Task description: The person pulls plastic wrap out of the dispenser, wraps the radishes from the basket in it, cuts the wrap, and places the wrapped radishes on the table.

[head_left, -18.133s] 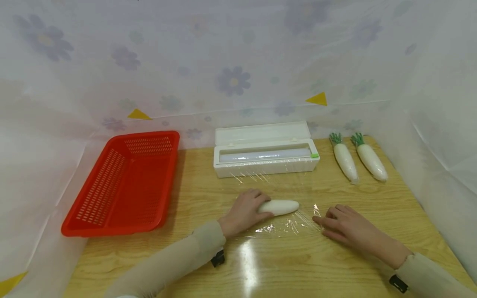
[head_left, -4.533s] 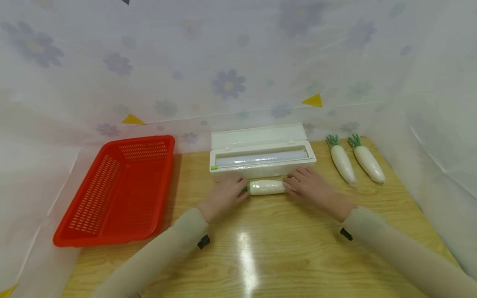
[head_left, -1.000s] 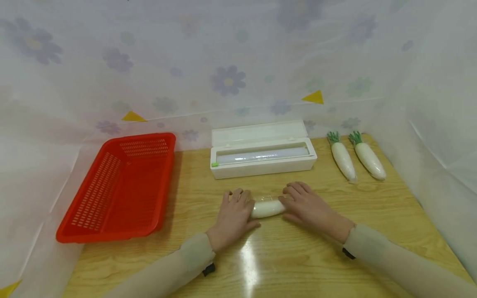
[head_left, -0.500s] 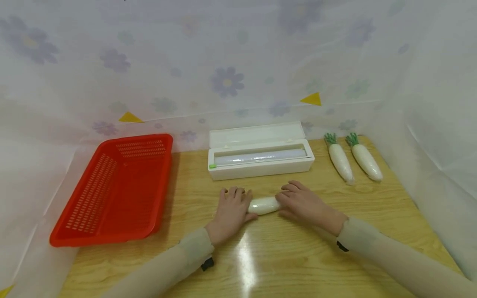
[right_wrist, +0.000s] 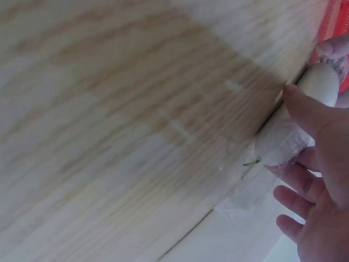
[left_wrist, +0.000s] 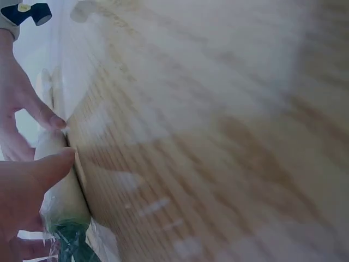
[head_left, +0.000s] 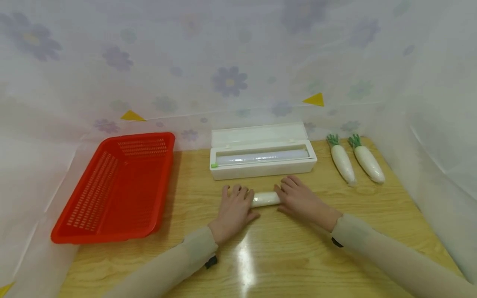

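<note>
A white radish [head_left: 266, 199] wrapped in clear film lies crosswise on the table in front of the white box. My left hand [head_left: 234, 211] holds its leafy end, thumb on the near side and fingers over the far side. In the left wrist view, green leaves [left_wrist: 73, 240] show under crinkled film past that hand. My right hand [head_left: 299, 203] holds the other end between thumb and fingers. Loose clear film [right_wrist: 240, 191] sticks out past that tip in the right wrist view. In the head view, both hands cover the radish's ends.
Behind the hands stands the white box [head_left: 262, 169], lid up, with a roll of cling film [head_left: 261, 157] and a green slider [head_left: 214, 165] at its left. A red basket [head_left: 158, 207] is at left. Two radishes, one [head_left: 343, 164] beside another [head_left: 368, 164], lie back right.
The film sheet stretched from the box earlier is now around the radish, and the green slider has gone from right to left. Lately both hands have rolled the radish slightly toward the box.
</note>
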`<state>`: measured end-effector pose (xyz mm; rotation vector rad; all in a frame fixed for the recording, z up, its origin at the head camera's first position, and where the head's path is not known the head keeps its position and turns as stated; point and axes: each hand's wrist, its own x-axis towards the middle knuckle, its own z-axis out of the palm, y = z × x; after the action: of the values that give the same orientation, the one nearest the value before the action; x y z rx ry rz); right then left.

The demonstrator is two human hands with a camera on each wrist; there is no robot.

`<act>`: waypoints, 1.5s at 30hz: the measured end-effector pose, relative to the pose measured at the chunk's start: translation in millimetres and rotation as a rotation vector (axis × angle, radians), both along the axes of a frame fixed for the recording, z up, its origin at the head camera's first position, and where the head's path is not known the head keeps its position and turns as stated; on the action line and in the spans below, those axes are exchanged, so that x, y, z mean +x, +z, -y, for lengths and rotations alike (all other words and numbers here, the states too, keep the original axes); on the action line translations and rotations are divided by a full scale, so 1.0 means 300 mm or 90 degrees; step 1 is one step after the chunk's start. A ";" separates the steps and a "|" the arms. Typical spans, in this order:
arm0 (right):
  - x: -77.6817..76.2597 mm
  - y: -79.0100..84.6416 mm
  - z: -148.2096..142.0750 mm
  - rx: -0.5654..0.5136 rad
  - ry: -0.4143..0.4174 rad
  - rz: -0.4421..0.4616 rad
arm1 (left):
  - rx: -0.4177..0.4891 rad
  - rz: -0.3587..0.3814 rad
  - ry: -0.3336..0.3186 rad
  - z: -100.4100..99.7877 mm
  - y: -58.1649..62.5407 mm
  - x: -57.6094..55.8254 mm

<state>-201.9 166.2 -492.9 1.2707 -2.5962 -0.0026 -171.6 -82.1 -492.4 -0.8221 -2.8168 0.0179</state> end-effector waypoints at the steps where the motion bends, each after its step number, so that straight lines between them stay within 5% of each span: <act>1: -0.001 0.000 0.002 -0.006 -0.003 0.000 | -0.004 -0.003 0.002 -0.003 0.001 -0.003; 7: -0.009 0.001 -0.002 -0.057 -0.014 0.032 | -0.001 0.024 0.006 -0.005 0.004 -0.030; 12: 0.008 -0.007 -0.027 -0.071 -0.023 0.094 | 0.066 0.134 -0.016 0.022 0.028 -0.032; 16: 0.035 -0.002 -0.048 -0.087 -0.013 0.134 | 0.098 0.170 -0.044 0.038 0.043 -0.012; 23: 0.092 0.021 -0.073 -0.138 0.019 0.223 | 0.087 0.160 -0.107 0.057 0.035 0.055; 26: 0.097 0.014 -0.083 -0.155 0.040 0.217 | 0.081 0.132 -0.124 0.060 0.035 0.071; 31: 0.086 -0.001 -0.089 -0.164 0.055 0.168 | 0.066 0.065 -0.124 0.053 0.045 0.072; 37: 0.085 0.000 -0.094 -0.183 0.037 0.199 | 0.081 0.069 -0.119 0.052 0.050 0.064; 45: 0.078 -0.004 -0.102 -0.192 0.027 0.158 | 0.061 0.052 -0.105 0.045 0.041 0.057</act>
<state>-178.4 196.8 -494.2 1.2820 -2.6352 0.5650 -154.5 -95.7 -480.2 -1.0521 -2.7880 -0.1787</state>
